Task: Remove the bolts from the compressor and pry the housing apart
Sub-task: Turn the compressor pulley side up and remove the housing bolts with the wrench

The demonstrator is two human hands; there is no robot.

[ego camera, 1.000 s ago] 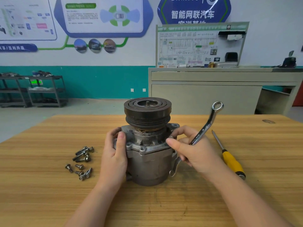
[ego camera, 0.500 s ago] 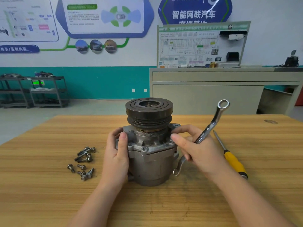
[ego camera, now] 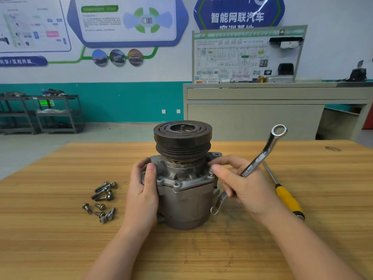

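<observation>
Compressor (ego camera: 184, 190): upright on table (ego camera: 60, 249), between both hands | Left hand (ego camera: 143, 190): fingers curled round housing flange | Right hand (ego camera: 245, 186): grips wrench (ego camera: 260, 158), thumb and forefinger pinching bolt (ego camera: 211, 171) at flange | Loose bolts (ego camera: 102, 199): left of left fingers | Screwdriver (ego camera: 287, 198): right of right fingers

A wooden desk (ego camera: 60, 239) fills the foreground. Behind it stands a grey cabinet (ego camera: 262, 118) bearing a wiring board (ego camera: 242, 55). Two dark carts (ego camera: 40, 114) stand by the teal wall at left, under posters (ego camera: 127, 21).
</observation>
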